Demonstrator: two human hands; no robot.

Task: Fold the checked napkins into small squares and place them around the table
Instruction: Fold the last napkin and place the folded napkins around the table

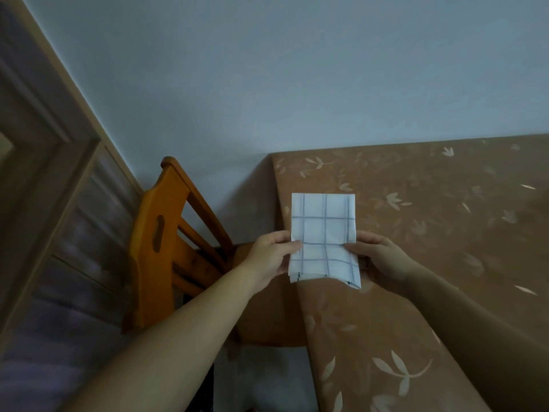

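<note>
Two hands hold one folded checked napkin (323,236) at mid-frame, over the left edge of the surface (445,248).

The napkin is a white upright rectangle with thin blue-grey check lines, and stacked layer edges show along its bottom. The left hand (267,257) pinches its lower left side, thumb on top. The right hand (383,257) pinches its lower right side the same way, so each grip is closed on the cloth. Whether the napkin's far end touches the surface cannot be told. The surface wears a brown cloth with pale leaf prints and runs from the lower middle to the right of the frame, its far corner just above the napkin. One orange wooden chair (166,242) stands just left of that edge, under the left forearm. A panelled wooden door (44,173) fills the left side, and a pale wall (267,69) the top.
</note>
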